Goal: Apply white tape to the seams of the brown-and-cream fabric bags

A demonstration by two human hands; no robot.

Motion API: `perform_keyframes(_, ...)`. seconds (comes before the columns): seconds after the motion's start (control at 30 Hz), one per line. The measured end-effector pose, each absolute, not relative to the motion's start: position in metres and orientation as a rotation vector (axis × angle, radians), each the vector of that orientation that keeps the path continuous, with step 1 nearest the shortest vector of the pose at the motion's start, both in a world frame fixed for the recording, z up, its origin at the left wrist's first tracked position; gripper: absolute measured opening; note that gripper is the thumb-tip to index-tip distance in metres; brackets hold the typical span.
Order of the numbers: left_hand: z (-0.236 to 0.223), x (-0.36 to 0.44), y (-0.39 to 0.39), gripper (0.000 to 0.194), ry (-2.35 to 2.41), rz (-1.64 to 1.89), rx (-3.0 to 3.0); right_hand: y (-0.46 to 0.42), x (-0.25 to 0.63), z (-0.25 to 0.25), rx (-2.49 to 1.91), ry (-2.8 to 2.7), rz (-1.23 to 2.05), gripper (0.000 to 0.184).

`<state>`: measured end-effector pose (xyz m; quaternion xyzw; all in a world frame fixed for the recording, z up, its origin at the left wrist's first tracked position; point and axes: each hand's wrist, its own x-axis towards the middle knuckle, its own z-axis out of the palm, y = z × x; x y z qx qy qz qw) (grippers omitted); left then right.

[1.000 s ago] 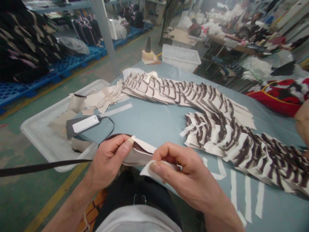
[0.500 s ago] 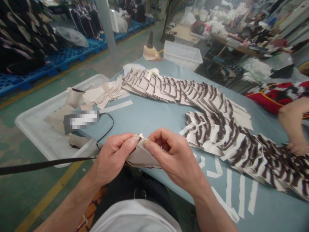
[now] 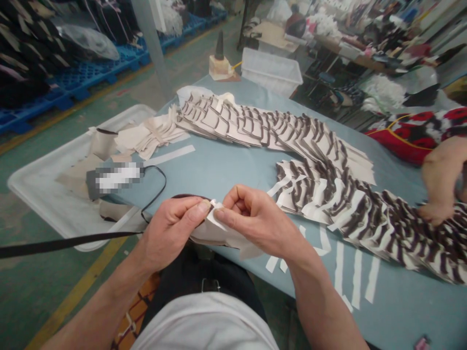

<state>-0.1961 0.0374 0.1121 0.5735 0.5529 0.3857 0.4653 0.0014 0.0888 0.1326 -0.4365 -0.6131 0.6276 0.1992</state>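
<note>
At the near table edge, a cream fabric piece (image 3: 226, 236) with a dark brown edge is between my two hands. My left hand (image 3: 171, 227) is closed on its left side, thumb on top by the dark edge. My right hand (image 3: 257, 221) is closed too, thumb and fingertips pinching a white strip (image 3: 216, 218) at the top of the piece. The fingertips of both hands nearly meet there. Fingers hide how the strip joins the fabric. Right of my hands, a long overlapping row of cream pieces with brown edges and white strips (image 3: 321, 194) curves across the table.
Loose white strips (image 3: 357, 279) lie on the blue-grey tabletop (image 3: 219, 170). A white bin (image 3: 32, 167) with fabric pieces stands at left. A black cord (image 3: 73, 241) crosses the left side. Another person's hand (image 3: 438, 206) touches the row at right. Behind stands a white crate (image 3: 272, 73).
The view has shifted slightly. My right hand has turned a little, and more of the white strip and the piece's dark edge shows. The other person's hand has moved slightly left along the row.
</note>
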Motion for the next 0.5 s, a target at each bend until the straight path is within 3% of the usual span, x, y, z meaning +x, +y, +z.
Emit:
perform_keyframes(0.27,0.105,-0.194,0.039,0.045,1.344,0.896,1.322,0.091,0.003,0.131,-1.27,-1.859,1.649,0.022)
perform_keyframes(0.5,0.085,-0.2,0.035,0.044,1.254,0.966,1.201,0.09,0.003,0.131,-1.317,-1.979,1.498,0.023)
